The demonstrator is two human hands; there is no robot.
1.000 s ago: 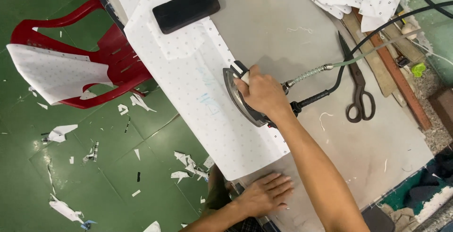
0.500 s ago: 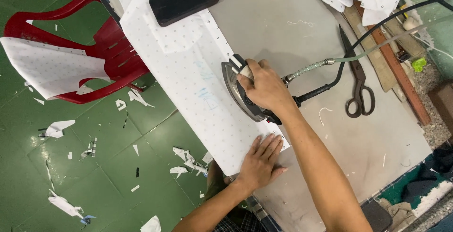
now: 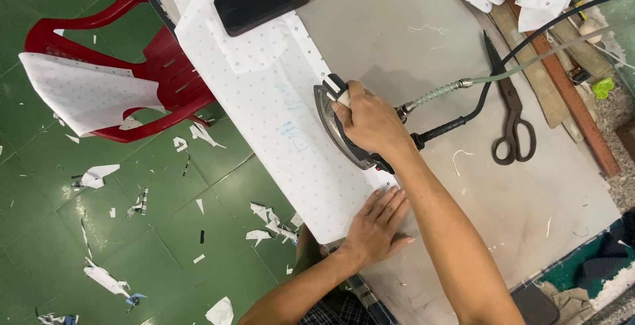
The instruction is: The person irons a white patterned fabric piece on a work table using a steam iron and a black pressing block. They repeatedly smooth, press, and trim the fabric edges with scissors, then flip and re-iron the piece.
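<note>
A red chair (image 3: 159,74) beside the counter (image 3: 397,27) carries a spare cloth piece (image 3: 86,93). A black block (image 3: 262,1) weighs down the far end of the dotted fabric (image 3: 264,100). The left hand (image 3: 378,224), fingers spread flat, presses the near edge taut. The right hand (image 3: 372,121) is closed around the iron (image 3: 338,133), which rests on the fabric. Scissors (image 3: 508,100) lie at the right.
</note>
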